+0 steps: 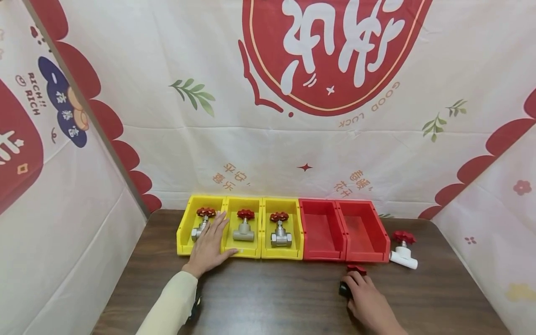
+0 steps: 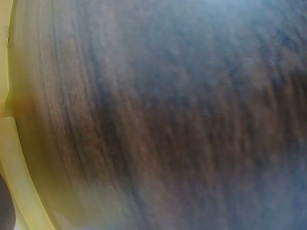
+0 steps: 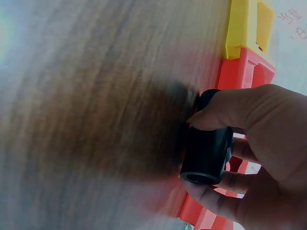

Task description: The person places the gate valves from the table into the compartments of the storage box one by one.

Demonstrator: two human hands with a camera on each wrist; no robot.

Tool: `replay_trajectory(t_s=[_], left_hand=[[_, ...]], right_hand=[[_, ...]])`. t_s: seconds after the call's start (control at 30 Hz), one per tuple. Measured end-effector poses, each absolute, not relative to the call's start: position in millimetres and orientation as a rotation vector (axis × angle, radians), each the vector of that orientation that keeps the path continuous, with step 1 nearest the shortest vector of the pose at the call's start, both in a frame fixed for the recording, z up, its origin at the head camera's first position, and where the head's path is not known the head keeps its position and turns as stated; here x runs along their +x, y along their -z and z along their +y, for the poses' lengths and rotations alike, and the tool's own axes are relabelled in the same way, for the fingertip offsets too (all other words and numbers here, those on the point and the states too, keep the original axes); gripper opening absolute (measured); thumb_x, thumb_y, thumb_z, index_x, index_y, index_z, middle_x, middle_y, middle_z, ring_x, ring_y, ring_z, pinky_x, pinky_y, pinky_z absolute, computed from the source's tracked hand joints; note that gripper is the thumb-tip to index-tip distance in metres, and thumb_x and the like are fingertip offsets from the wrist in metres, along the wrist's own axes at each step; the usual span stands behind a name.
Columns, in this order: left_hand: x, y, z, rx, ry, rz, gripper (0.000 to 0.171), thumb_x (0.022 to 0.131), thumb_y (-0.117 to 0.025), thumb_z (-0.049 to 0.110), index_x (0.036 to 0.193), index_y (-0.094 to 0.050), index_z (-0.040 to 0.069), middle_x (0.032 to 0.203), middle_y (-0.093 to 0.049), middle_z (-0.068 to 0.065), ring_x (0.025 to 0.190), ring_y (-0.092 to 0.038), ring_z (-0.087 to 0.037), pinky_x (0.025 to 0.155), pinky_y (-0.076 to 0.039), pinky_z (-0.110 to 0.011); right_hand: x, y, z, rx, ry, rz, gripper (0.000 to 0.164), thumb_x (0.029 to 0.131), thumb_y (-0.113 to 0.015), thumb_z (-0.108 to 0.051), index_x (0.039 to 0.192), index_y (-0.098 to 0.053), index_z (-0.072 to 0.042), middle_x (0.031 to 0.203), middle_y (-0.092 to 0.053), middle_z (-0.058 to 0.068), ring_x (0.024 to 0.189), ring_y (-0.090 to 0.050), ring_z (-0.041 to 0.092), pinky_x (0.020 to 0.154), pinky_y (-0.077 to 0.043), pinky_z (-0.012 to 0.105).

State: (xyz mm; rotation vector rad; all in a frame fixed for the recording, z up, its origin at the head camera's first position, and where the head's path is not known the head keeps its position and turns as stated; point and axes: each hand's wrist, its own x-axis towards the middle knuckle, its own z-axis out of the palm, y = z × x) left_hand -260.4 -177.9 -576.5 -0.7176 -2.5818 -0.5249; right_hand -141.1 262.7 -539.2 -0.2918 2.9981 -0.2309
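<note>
My right hand (image 1: 370, 298) grips a black valve (image 3: 206, 155) with a red handwheel (image 1: 357, 269), low over the table in front of the red bins. Its thumb and fingers wrap the black pipe body in the right wrist view. My left hand (image 1: 209, 244) lies with fingers spread across the front of the yellow bins (image 1: 244, 255), holding nothing. It partly covers a metal valve (image 1: 197, 232) in the leftmost bin. A grey valve (image 1: 244, 234) sits in the middle yellow bin, and another metal valve (image 1: 281, 238) in the right one.
Two red bins (image 1: 325, 256) adjoin the yellow ones in a row along the back of the table (image 1: 268, 298). A white valve (image 1: 404, 258) with a red handwheel lies right of them. Printed cloth (image 1: 268, 149) hangs behind and at both sides.
</note>
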Motion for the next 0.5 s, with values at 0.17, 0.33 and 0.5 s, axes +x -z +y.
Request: replay_trajectory(t_s=[0.17, 0.33, 0.5], left_hand=[[-260.6, 576.0, -177.5, -0.722, 0.531, -2.586, 0.094, 0.083, -0.059, 0.065, 0.151, -0.023, 0.011, 0.157, -0.019, -0.009, 0.143, -0.016, -0.027, 0.110, -0.022, -0.053], [-259.7, 575.9, -177.8, -0.716, 0.532, -2.587, 0.094, 0.083, -0.059, 0.065, 0.151, -0.023, 0.012, 0.157, -0.020, -0.009, 0.143, -0.017, -0.027, 0.111, -0.022, -0.053], [-258.8, 575.3, -178.5, -0.711, 0.531, -2.586, 0.094, 0.082, -0.059, 0.065, 0.151, -0.024, 0.011, 0.157, -0.020, -0.009, 0.143, -0.017, -0.027, 0.111, -0.022, -0.052]], right_hand=[[-146.3, 534.4, 263.4, -0.285, 0.232, 2.949, 0.044, 0.070, -0.083, -0.012, 0.108, -0.063, -0.012, 0.108, -0.055, 0.005, 0.095, -0.051, 0.028, 0.071, -0.054, 0.050], [-149.7, 533.8, 264.9, -0.301, 0.227, 2.920, 0.045, 0.069, -0.084, -0.012, 0.109, -0.063, -0.012, 0.108, -0.055, 0.004, 0.096, -0.051, 0.029, 0.068, -0.054, 0.053], [-149.7, 535.5, 267.0, -0.316, 0.242, 2.918, 0.042, 0.070, -0.083, -0.009, 0.107, -0.063, -0.014, 0.107, -0.054, 0.002, 0.095, -0.050, 0.027, 0.070, -0.054, 0.051]])
